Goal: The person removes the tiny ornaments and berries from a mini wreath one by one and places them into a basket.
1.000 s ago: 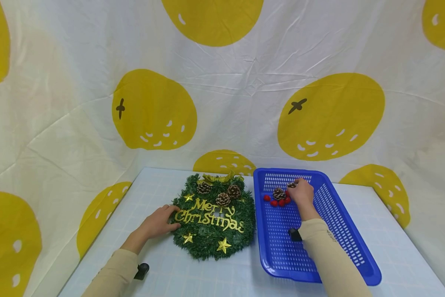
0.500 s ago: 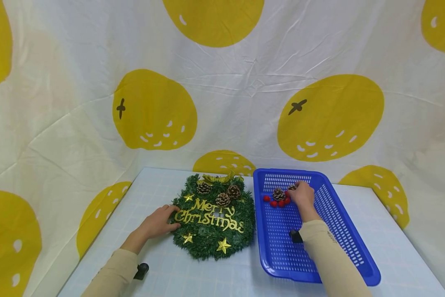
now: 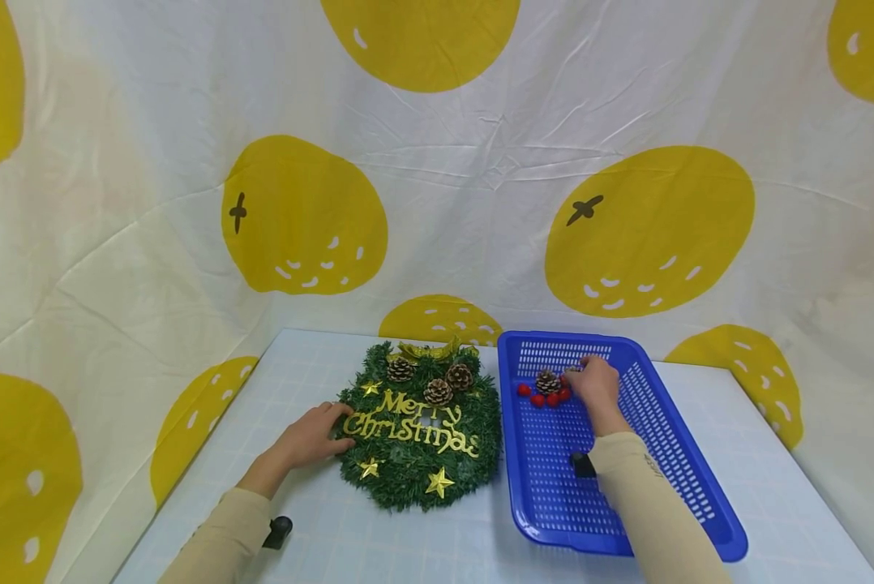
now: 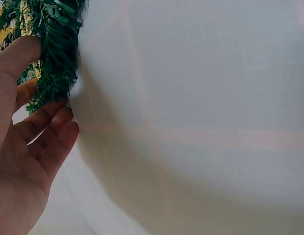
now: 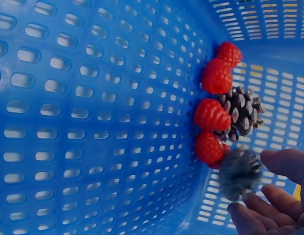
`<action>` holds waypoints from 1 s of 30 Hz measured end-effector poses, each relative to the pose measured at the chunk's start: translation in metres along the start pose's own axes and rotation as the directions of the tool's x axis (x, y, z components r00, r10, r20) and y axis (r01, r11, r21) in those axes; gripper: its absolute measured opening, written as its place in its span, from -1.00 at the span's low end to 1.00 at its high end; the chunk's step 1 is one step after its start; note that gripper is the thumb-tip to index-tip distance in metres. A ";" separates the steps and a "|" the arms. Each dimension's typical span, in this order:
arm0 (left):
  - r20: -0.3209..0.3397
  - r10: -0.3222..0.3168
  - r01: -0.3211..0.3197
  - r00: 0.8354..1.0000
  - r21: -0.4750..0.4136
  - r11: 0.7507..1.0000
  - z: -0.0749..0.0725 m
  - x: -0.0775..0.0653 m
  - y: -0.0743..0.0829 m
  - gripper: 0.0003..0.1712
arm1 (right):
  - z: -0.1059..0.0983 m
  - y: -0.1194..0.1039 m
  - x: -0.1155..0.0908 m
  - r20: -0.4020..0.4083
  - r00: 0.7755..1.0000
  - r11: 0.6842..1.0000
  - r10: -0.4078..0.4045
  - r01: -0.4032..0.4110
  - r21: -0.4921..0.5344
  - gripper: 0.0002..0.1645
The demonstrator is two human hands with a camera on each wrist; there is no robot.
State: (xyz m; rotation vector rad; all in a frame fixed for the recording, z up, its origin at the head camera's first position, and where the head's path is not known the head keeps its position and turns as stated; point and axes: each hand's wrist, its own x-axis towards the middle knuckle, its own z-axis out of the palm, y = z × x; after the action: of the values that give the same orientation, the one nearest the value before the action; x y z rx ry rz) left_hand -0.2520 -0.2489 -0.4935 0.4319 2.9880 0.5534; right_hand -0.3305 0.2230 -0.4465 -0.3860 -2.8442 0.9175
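Observation:
A green Christmas wreath (image 3: 408, 480) lies on the table, bearing gold "Merry Christmas" lettering (image 3: 411, 426), gold stars and pine cones. My left hand (image 3: 309, 436) holds its left edge with thumb and fingers; the left wrist view shows the lower fingertips near the tabletop. My right hand (image 3: 599, 388) reaches into a blue basket (image 3: 511, 487). Between its thumb and fingertips is a pine cone (image 5: 239, 172), blurred in the right wrist view and largely hidden in the head view. Beside it sit another pine cone (image 5: 241, 111) and several red raspberries (image 5: 216, 77).
A pale checked table (image 3: 320, 535) carries the wreath and basket side by side. Behind and around it hangs a white cloth (image 3: 473, 235) printed with large yellow fruits. Small black devices are strapped at both wrists.
My right hand has shifted very slightly to the right with the pine cone, which shows less in the head view now. The left hand and wreath stay still.

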 end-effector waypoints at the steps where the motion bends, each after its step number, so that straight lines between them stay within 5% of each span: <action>1: 0.002 -0.001 0.001 1.000 0.000 1.000 0.000 0.000 0.000 -0.39 | -0.001 -0.001 0.000 0.002 1.000 1.000 0.000 0.000 0.001 -0.38; 13: 0.000 -0.002 0.002 1.000 -0.003 1.000 0.001 0.001 -0.001 -0.40 | -0.015 -0.037 -0.007 -0.031 0.992 0.987 -0.124 0.127 0.101 -0.34; 30: -0.003 0.003 -0.003 1.000 -0.007 1.000 0.000 0.000 -0.001 -0.39 | -0.012 -0.131 -0.065 0.011 0.955 0.903 -0.297 0.277 0.328 -0.27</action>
State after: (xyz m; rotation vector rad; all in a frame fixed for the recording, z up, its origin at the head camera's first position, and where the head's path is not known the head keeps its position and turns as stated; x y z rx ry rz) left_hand -0.2525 -0.2493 -0.4942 0.4363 2.9877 0.5646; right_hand -0.2925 0.1091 -0.3628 0.0995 -2.6299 1.3153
